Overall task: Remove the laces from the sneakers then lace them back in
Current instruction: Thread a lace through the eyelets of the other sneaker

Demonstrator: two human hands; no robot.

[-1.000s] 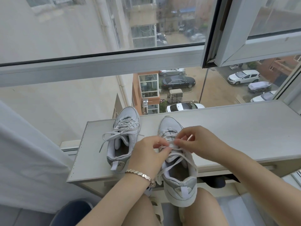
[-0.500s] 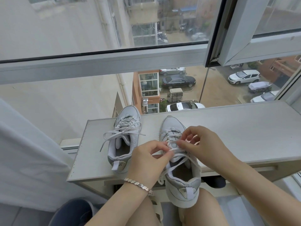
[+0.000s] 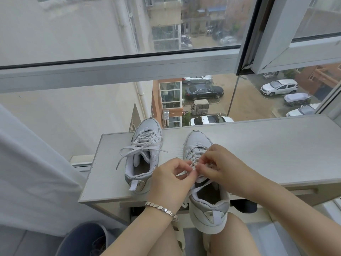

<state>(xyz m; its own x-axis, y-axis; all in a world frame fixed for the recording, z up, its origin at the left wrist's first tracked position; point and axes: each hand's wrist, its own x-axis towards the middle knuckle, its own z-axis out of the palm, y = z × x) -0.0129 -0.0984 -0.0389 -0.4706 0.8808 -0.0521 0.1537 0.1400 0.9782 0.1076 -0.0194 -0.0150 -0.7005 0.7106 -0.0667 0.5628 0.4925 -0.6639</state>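
Observation:
Two pale grey sneakers stand on a whitish shelf at the window, toes pointing away. The left sneaker is laced, its lace ends loose and spread to both sides. The right sneaker overhangs the shelf's front edge with its heel. My left hand and my right hand meet over its tongue, and each pinches its white lace near the upper eyelets. Loose lace strands run down across the shoe's opening. My fingers hide the eyelets they work on.
The window pane and its frame rise just behind the shelf. A white curtain hangs at the left. A dark bin stands on the floor at lower left. My knees are under the shelf's front edge.
Both hands have drawn closer together over the right sneaker's tongue, the right hand sliding down and left along the lace. The left sneaker has not moved.

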